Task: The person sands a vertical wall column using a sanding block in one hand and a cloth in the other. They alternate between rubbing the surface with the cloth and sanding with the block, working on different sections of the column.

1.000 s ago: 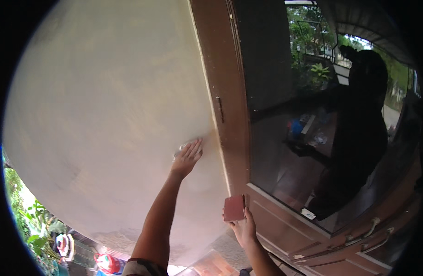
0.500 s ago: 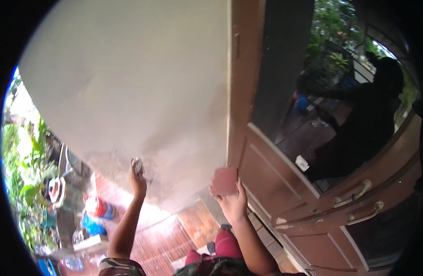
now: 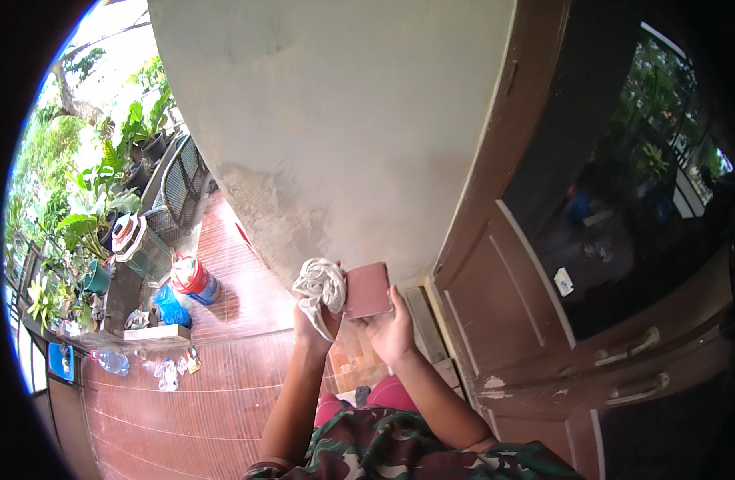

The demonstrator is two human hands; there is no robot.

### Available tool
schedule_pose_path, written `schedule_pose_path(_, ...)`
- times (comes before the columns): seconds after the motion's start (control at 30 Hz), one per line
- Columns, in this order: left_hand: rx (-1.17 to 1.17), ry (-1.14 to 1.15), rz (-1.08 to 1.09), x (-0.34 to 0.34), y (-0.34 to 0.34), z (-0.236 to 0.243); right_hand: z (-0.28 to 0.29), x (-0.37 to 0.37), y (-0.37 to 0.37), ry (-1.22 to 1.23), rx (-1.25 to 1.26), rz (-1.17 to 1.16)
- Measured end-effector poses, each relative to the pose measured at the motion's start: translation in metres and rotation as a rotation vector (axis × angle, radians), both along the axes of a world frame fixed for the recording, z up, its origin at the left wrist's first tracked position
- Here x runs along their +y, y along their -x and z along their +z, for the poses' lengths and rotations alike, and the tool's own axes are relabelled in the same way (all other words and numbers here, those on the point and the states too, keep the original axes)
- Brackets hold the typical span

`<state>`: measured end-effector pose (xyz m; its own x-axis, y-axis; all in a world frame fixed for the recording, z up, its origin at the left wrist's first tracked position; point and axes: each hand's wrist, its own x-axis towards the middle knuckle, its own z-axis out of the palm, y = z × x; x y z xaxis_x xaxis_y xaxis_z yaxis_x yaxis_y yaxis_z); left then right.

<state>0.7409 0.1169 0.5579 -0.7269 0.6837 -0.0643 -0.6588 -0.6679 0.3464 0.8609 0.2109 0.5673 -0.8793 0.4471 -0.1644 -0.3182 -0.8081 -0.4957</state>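
Observation:
A crumpled white cloth (image 3: pixel 319 285) is bunched in my left hand (image 3: pixel 310 330), with a loose end hanging over the palm. My right hand (image 3: pixel 395 330) grips a flat, square, reddish-brown piece (image 3: pixel 367 291) that looks like sandpaper, thumb along its right edge and fingers behind it. The cloth and the square are side by side, close together, in front of the lower part of a pale wall (image 3: pixel 343 136). Rough, flaking patches (image 3: pixel 263 204) mark the wall beyond the cloth.
At the right stands a brown door (image 3: pixel 495 296) with dark glass and metal handles (image 3: pixel 627 350). On the red tiled floor (image 3: pixel 199 416) to the left are a red and blue bucket (image 3: pixel 193 278), a blue bag (image 3: pixel 172 307) and a plastic bottle (image 3: pixel 111 362). Potted plants (image 3: pixel 103 192) line the far left.
My left hand has come right with the cloth, beside the square. The square in my right hand has shifted slightly left and up. The view has turned, showing more floor at left.

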Motion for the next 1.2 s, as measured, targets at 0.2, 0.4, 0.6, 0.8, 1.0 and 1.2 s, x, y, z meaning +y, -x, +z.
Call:
schedule_pose_path(0.2,0.044,0.026,-0.051,0.009,-0.029,-0.007,0.004,0.006,-0.035,0.028,-0.043,0.017)
schedule_pose_path(0.4,-0.104,0.339,-0.115,0.014,-0.054,-0.022,0.0,0.025,-0.082,0.098,0.017,-0.001)
schedule_pose_path(0.6,-0.207,0.418,-0.048,0.009,-0.063,-0.044,0.01,0.035,-0.094,0.034,0.018,-0.108)
schedule_pose_path(0.8,-0.032,0.772,0.363,-0.003,-0.048,-0.064,0.008,-0.006,-0.088,0.009,0.007,0.082)
schedule_pose_path(1.0,0.29,0.801,0.515,-0.045,-0.045,-0.061,-0.001,-0.069,-0.052,0.073,0.11,0.119)
schedule_pose_path(1.2,0.064,0.604,0.511,-0.096,-0.024,-0.067,-0.015,-0.129,-0.014,0.109,0.002,0.056)
